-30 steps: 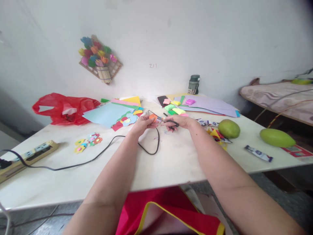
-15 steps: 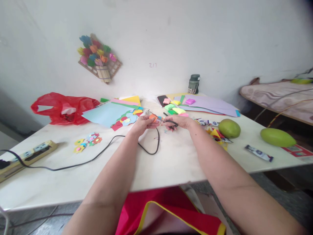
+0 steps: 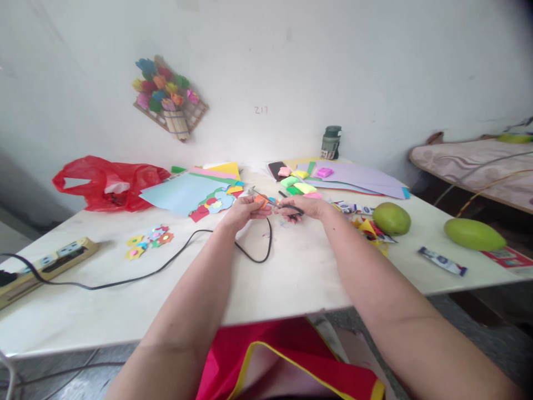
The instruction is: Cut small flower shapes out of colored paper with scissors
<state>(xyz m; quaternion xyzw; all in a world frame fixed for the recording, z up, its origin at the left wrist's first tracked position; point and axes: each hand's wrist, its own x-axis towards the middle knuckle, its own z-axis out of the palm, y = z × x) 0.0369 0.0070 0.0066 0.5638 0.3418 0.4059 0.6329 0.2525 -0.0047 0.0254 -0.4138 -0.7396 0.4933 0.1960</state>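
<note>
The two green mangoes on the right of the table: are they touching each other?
Apart. The head view shows bare tabletop between the near mango and the far mango.

Both bare forearms stretch forward and converge over the table (image 3: pixel 291 278). The left hand (image 3: pixel 244 210) is curled with its fingertips pinched together, and the right hand (image 3: pixel 306 207), knuckles up, is closed, nearly touching the left above the table.
</note>
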